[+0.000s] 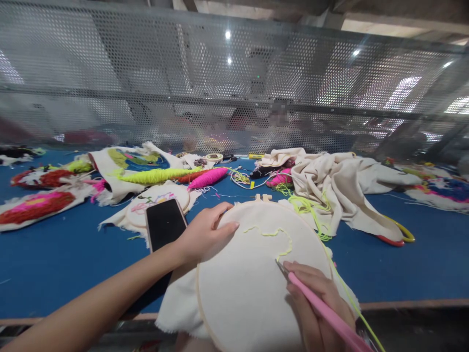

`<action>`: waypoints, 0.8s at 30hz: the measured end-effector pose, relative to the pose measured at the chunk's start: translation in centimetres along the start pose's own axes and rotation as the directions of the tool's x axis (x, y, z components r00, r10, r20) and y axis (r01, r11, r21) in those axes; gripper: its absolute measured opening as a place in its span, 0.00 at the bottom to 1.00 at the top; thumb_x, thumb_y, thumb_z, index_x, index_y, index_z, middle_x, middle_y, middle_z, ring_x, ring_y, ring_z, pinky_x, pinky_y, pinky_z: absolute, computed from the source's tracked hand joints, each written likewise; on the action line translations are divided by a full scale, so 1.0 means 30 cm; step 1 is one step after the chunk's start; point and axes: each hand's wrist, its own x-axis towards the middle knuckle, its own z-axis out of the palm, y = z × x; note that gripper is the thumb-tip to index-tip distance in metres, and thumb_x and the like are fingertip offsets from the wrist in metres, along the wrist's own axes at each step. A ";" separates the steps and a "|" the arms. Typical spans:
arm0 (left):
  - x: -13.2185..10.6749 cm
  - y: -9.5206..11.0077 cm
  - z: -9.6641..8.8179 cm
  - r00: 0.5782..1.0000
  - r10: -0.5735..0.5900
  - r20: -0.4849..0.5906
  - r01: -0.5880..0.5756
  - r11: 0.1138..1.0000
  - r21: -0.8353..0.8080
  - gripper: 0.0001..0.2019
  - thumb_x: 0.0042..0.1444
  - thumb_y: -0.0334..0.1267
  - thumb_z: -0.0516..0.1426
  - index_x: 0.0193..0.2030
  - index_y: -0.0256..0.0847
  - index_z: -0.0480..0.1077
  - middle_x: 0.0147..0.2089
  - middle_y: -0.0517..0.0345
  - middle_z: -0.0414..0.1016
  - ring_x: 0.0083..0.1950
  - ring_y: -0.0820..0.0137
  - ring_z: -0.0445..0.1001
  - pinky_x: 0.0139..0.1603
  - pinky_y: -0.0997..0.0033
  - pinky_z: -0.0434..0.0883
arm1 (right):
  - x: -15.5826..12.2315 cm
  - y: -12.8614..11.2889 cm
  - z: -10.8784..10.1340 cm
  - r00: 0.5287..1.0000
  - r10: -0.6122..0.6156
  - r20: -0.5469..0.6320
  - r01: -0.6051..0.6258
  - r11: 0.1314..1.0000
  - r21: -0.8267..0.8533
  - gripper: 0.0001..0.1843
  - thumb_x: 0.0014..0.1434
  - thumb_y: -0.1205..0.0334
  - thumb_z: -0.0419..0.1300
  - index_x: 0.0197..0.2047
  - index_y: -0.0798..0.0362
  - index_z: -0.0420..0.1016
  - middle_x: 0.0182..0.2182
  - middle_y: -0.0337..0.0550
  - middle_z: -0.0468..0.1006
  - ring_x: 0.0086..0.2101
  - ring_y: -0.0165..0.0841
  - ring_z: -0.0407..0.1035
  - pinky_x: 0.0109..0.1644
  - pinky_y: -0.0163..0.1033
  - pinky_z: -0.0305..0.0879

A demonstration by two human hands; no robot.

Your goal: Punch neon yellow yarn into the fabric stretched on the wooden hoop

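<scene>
A round wooden embroidery hoop (199, 293) stretches cream cloth (242, 283) in front of me, with its screw clamp at the far edge. My left hand (207, 232) grips the hoop's upper left rim, thumb over the cloth. In my right hand (320, 305) is a pink-handled punch needle (318, 305), its metal tip touching the cloth at the lower end of a wavy neon yellow stitched line (290, 239). Neon yellow yarn (346, 288) runs down the hoop's right side towards the tool's rear end. The fingers of my left hand under the rim are partly hidden.
A black-screened phone (165, 225) lies left of the hoop, by a smaller embroidered hoop (137, 217). Yarn bundles in neon yellow (157, 175) and pink (208, 178) sit behind. Crumpled cream fabric (333, 186) and scissors with red-yellow handles (403, 237) are right. A perforated metal screen (220, 83) closes the back.
</scene>
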 end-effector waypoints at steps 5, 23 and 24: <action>0.001 0.004 -0.002 1.000 -0.013 0.012 0.013 1.000 0.003 0.15 0.56 0.44 0.52 0.46 0.38 0.67 0.42 0.55 0.74 0.41 0.65 0.71 0.41 0.68 0.65 | 0.011 -0.001 0.001 1.000 0.003 0.002 -0.003 1.000 0.020 0.10 0.56 0.70 0.57 0.43 0.54 0.67 0.39 0.48 0.77 0.41 0.35 0.73 0.42 0.39 0.73; 0.000 0.007 -0.004 0.999 -0.018 0.029 0.019 0.999 -0.027 0.14 0.56 0.44 0.52 0.45 0.39 0.67 0.38 0.57 0.74 0.37 0.66 0.70 0.38 0.68 0.64 | 0.025 -0.011 0.019 0.998 -0.027 0.053 0.034 0.992 -0.123 0.08 0.57 0.64 0.58 0.42 0.52 0.70 0.37 0.44 0.79 0.38 0.35 0.74 0.40 0.38 0.73; 0.000 0.006 -0.004 0.999 -0.022 0.031 0.023 0.999 -0.028 0.14 0.56 0.44 0.52 0.45 0.39 0.67 0.37 0.57 0.74 0.37 0.66 0.70 0.38 0.68 0.64 | 0.029 -0.015 0.019 0.998 -0.023 0.058 0.030 0.990 -0.137 0.08 0.57 0.64 0.58 0.42 0.51 0.70 0.37 0.44 0.79 0.38 0.35 0.74 0.39 0.38 0.72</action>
